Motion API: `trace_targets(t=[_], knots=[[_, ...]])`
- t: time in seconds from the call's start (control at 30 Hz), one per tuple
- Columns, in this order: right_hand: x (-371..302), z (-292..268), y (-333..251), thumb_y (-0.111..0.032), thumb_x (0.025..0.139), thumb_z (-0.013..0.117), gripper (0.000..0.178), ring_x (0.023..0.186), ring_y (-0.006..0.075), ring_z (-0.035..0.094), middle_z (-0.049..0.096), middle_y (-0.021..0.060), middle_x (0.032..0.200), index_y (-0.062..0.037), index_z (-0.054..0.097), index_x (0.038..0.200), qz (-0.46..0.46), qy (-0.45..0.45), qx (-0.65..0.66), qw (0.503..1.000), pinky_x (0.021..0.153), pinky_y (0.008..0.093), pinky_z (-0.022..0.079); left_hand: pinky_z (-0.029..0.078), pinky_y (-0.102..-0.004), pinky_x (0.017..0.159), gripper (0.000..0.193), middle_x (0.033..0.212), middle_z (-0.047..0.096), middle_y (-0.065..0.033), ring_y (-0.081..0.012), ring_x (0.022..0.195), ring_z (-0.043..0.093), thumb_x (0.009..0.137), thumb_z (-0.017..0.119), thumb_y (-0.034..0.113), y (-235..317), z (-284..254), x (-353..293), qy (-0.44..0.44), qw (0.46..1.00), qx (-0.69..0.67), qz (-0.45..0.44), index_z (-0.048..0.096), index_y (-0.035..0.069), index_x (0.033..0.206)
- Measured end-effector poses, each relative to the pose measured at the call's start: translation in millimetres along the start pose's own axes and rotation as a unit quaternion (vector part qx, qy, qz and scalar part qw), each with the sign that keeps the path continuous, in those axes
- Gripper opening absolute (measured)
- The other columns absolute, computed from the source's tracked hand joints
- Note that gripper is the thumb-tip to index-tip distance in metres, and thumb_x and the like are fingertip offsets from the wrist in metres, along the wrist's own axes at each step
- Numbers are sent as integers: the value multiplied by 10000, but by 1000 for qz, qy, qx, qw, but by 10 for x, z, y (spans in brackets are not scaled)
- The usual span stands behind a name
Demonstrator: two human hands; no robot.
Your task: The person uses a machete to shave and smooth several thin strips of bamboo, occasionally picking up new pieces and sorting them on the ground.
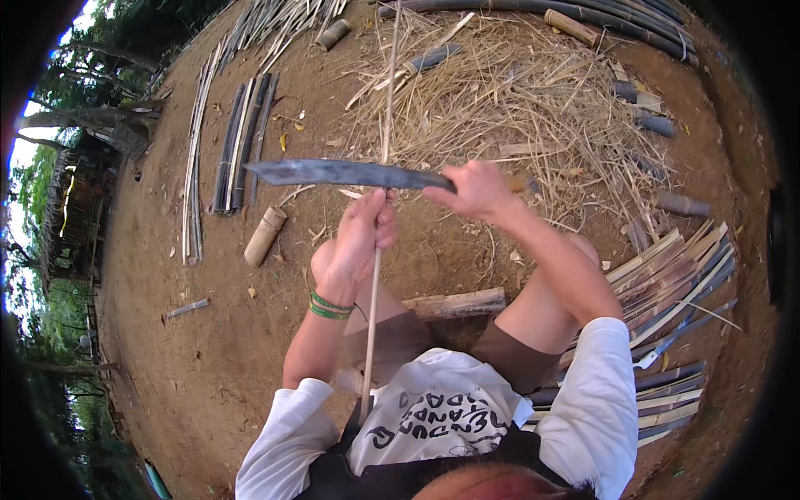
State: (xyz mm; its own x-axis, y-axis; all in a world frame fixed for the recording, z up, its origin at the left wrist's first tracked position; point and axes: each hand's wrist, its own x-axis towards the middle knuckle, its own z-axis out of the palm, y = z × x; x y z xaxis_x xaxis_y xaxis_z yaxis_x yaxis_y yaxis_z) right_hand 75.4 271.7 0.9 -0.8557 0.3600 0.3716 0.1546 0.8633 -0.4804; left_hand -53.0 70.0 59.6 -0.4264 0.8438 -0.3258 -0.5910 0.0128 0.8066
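A long, thin bamboo strip (374, 304) runs from near my chest, up between my knees and on past the far side. My left hand (364, 231) is closed around it, with green bands on the wrist. Just beyond that hand, a machete (337, 173) with a dark, broad blade lies across the strip, its tip pointing left. My right hand (477, 190) grips the machete at its right end; the handle is mostly hidden by the fingers. The blade appears to touch the strip, though the exact contact cannot be told.
Pale bamboo shavings (500, 100) heap beyond my hands. Split bamboo (667, 283) lies in stacks at the right, and dark poles (242, 142) at the left. A short bamboo piece (266, 237) rests near my left knee. A log (457, 304) lies between my legs on brown dirt.
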Motion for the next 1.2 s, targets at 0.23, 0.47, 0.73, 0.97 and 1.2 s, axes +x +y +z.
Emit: trace_targets(t=[0.23, 0.47, 0.73, 0.97, 1.2], knots=[[-80, 26, -40, -755, 907, 466, 753, 389, 237, 519, 508, 82, 443, -76, 636, 628, 31, -9, 12, 999, 438, 401, 443, 286, -186, 451, 192, 705, 434, 38, -41, 523, 345, 1075, 452, 216, 44, 78, 5, 15, 999, 21, -25, 537, 44, 1062], [-353, -176, -232, -760, 890, 470, 781, 569, 358, 654, 625, 185, 575, -42, 718, 709, 175, -165, 62, 969, 587, 472, 530, 286, -203, 430, 252, 676, 434, 45, -43, 511, 359, 1074, 435, 252, 4, -218, 80, -16, 985, 1, -169, 556, 40, 1138], [-568, 179, -213, -702, 921, 494, 739, 550, 350, 648, 589, 183, 527, -27, 745, 753, 194, -207, 36, 958, 597, 476, 532, 281, -197, 397, 326, 672, 402, 39, -53, 492, 333, 1085, 382, 292, -258, -537, -52, 7, 959, 3, -283, 519, 76, 1288], [-529, 210, -117, -665, 939, 503, 726, 523, 344, 631, 572, 172, 506, -8, 722, 719, 235, -195, 100, 947, 578, 484, 517, 334, -192, 382, 406, 655, 417, 34, -67, 462, 362, 1080, 386, 303, -195, -490, -604, 2, 970, -8, -242, 440, 123, 1440], [-539, 290, -360, -684, 920, 519, 732, 530, 359, 636, 584, 182, 523, -7, 697, 705, 110, -152, 38, 982, 554, 475, 516, 285, -164, 365, 409, 646, 397, 57, -35, 448, 345, 1076, 423, 246, -194, -507, -699, 17, 968, -116, -222, 427, 116, 1464]])
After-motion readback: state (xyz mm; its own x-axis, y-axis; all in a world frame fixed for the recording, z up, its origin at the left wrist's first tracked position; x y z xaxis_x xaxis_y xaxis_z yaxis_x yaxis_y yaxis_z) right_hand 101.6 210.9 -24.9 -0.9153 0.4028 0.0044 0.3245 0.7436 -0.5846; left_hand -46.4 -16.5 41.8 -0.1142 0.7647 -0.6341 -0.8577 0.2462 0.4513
